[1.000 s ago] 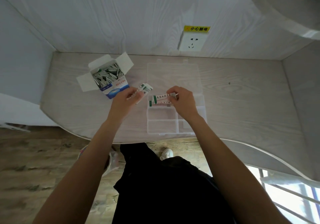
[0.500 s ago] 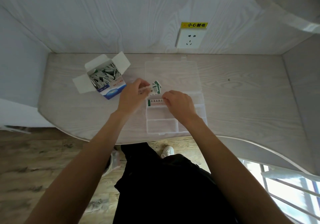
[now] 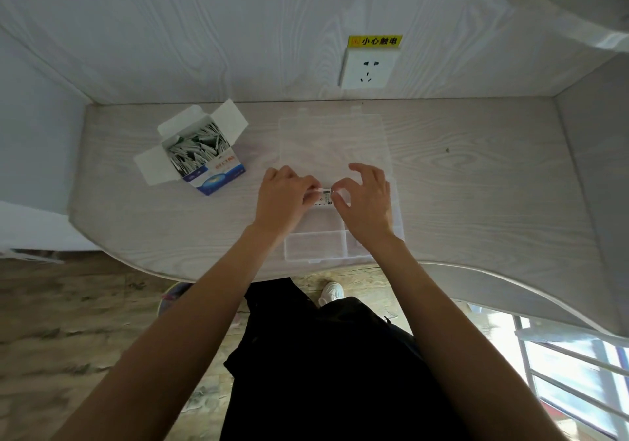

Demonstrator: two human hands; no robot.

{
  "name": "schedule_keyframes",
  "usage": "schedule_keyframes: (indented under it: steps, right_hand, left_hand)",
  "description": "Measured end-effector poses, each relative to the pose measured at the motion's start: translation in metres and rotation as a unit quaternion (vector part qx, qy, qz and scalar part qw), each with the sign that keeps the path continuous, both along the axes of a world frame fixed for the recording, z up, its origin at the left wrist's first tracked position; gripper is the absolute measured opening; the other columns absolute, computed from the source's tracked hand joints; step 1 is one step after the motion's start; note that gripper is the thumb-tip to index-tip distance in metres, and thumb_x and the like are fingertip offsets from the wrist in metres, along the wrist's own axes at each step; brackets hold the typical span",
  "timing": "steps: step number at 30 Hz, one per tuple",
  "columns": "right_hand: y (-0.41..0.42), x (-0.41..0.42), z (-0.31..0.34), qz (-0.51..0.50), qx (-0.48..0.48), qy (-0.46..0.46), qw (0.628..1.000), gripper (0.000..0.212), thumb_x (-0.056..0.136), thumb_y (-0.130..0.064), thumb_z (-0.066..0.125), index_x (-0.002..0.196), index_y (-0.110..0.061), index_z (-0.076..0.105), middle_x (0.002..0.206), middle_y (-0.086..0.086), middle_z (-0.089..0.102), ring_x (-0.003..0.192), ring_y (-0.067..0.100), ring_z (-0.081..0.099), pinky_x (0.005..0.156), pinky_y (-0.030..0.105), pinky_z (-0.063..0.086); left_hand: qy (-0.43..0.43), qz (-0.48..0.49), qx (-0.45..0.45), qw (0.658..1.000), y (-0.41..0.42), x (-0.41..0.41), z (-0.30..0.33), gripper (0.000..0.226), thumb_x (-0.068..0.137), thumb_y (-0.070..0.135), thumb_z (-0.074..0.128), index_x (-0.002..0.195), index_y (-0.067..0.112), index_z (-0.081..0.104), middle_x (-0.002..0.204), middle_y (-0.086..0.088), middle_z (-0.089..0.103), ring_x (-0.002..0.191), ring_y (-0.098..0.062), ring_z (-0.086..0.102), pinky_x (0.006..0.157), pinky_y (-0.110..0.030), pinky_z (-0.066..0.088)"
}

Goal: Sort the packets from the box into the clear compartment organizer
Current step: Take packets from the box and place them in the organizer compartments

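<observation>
The packets (image 3: 326, 197) I can see best sit in the far row of the clear compartment organizer (image 3: 316, 246), between my two hands, with only a short printed stretch showing between the fingertips. My left hand (image 3: 284, 197) rests over the organizer's left edge, its fingers curled in so that the tips meet the left end of those packets; I read it as pinching them, though the fingertips blur. My right hand (image 3: 366, 199) is at the right end, thumb and forefinger closed on the packets while the other fingers are lifted and spread above the far row. Whether it is one packet or several stacked there, I cannot tell.

The organizer lies near the front edge of the worktop (image 3: 476, 185), its clear lid (image 3: 333, 141) folded open and lying flat toward the wall. The near compartments look see-through down to the wood grain.

The box (image 3: 200, 154) stands well to the left of the organizer, flaps open, crammed with upright white-and-green packets, a blue and white front face turned toward me.

On the wall behind are a white wall socket (image 3: 367, 71) and a yellow warning label (image 3: 374, 41) just above it.
</observation>
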State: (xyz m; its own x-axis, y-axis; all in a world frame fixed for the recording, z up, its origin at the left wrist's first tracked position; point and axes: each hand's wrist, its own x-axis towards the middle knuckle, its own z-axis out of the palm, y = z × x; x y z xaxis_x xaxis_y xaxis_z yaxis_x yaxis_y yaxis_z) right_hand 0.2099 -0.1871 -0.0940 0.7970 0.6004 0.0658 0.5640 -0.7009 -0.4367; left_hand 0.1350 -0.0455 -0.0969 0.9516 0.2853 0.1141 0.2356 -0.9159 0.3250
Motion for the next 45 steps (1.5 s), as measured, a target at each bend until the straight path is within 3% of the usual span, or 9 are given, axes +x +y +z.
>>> schedule_keyframes:
  steps: [4, 8, 13, 18, 23, 30, 36, 41, 45]
  right_hand:
    - [0.007, 0.002, 0.003, 0.008, -0.054, -0.053, 0.997, 0.005, 0.075, -0.021, 0.073, 0.076, -0.016, 0.072, 0.119, 0.01, 0.06, 0.113, 0.034, 0.052, 0.086, 0.044, 0.044]
    - [0.013, 0.004, 0.003, 0.029, -0.081, -0.026, 0.996, 0.012, 0.082, -0.027, 0.067, 0.084, -0.017, 0.073, 0.131, 0.011, 0.053, 0.124, 0.033, 0.043, 0.097, 0.044, 0.037]
    - [0.014, 0.007, 0.005, 0.026, -0.127, 0.019, 0.991, 0.02, 0.09, -0.033, 0.055, 0.094, -0.021, 0.071, 0.145, 0.007, 0.037, 0.137, 0.03, 0.023, 0.109, 0.04, 0.02]
    - [0.019, 0.005, 0.009, 0.049, -0.123, -0.008, 0.991, 0.021, 0.09, -0.032, 0.056, 0.09, -0.02, 0.074, 0.147, 0.009, 0.036, 0.139, 0.031, 0.022, 0.113, 0.043, 0.017]
    - [0.027, 0.003, 0.013, 0.049, -0.221, 0.017, 0.974, 0.03, 0.096, -0.037, 0.042, 0.099, -0.024, 0.069, 0.155, 0.008, 0.016, 0.144, 0.029, 0.003, 0.117, 0.047, 0.004]
    - [0.026, 0.005, 0.018, 0.05, -0.189, 0.028, 0.98, 0.023, 0.094, -0.035, 0.05, 0.1, -0.026, 0.07, 0.152, 0.001, 0.026, 0.143, 0.025, 0.011, 0.116, 0.04, 0.01]
    - [0.031, 0.012, 0.022, 0.064, -0.303, 0.02, 0.951, 0.037, 0.095, -0.047, 0.042, 0.107, -0.023, 0.068, 0.156, 0.003, 0.015, 0.144, 0.026, 0.001, 0.117, 0.044, 0.004]
    - [0.035, 0.005, 0.02, 0.058, -0.251, 0.073, 0.963, 0.036, 0.096, -0.04, 0.045, 0.101, -0.015, 0.071, 0.154, 0.003, 0.021, 0.144, 0.024, 0.005, 0.117, 0.038, 0.008]
    - [0.028, 0.006, 0.022, 0.042, -0.216, 0.058, 0.974, 0.032, 0.096, -0.032, 0.045, 0.101, -0.013, 0.07, 0.153, 0.003, 0.026, 0.143, 0.023, 0.011, 0.114, 0.035, 0.012]
  left_hand:
    - [-0.021, -0.019, 0.035, 0.999, -0.003, -0.009, 0.005, 0.029, 0.09, 0.036, 0.048, 0.091, 0.021, 0.073, 0.073, 0.005, 0.071, 0.078, -0.019, 0.06, 0.074, -0.032, 0.035]
    - [-0.059, -0.01, 0.033, 0.998, 0.006, -0.02, 0.004, 0.014, 0.085, 0.024, 0.059, 0.093, 0.021, 0.07, 0.094, 0.005, 0.068, 0.089, -0.02, 0.056, 0.078, -0.03, 0.034]
    - [0.032, 0.045, 0.029, 0.998, 0.018, -0.02, 0.01, 0.012, 0.074, 0.027, 0.075, 0.083, 0.02, 0.073, 0.105, -0.002, 0.059, 0.1, -0.027, 0.051, 0.084, -0.039, 0.037]
    - [0.088, 0.044, 0.051, 0.994, 0.015, -0.011, 0.014, 0.017, 0.083, 0.034, 0.065, 0.09, 0.023, 0.075, 0.116, 0.0, 0.056, 0.111, -0.027, 0.043, 0.09, -0.038, 0.029]
    - [0.14, 0.035, 0.049, 0.988, 0.017, -0.004, 0.02, 0.021, 0.085, 0.042, 0.06, 0.092, 0.029, 0.074, 0.125, 0.007, 0.049, 0.118, -0.022, 0.035, 0.097, -0.036, 0.023]
    - [0.157, -0.009, 0.078, 0.984, 0.023, -0.004, 0.022, 0.029, 0.085, 0.051, 0.055, 0.098, 0.031, 0.073, 0.136, 0.006, 0.046, 0.123, -0.024, 0.034, 0.099, -0.04, 0.023]
    - [0.165, -0.037, 0.091, 0.981, 0.028, -0.002, 0.02, 0.028, 0.083, 0.05, 0.058, 0.096, 0.03, 0.073, 0.136, 0.005, 0.047, 0.125, -0.025, 0.033, 0.101, -0.043, 0.023]
    - [0.158, -0.04, 0.088, 0.983, 0.03, -0.003, 0.014, 0.03, 0.085, 0.051, 0.056, 0.097, 0.03, 0.073, 0.135, 0.005, 0.049, 0.125, -0.025, 0.035, 0.101, -0.043, 0.023]
    - [0.155, -0.049, 0.074, 0.984, 0.031, -0.004, 0.011, 0.029, 0.086, 0.048, 0.055, 0.099, 0.028, 0.073, 0.136, 0.004, 0.049, 0.126, -0.026, 0.034, 0.102, -0.044, 0.021]
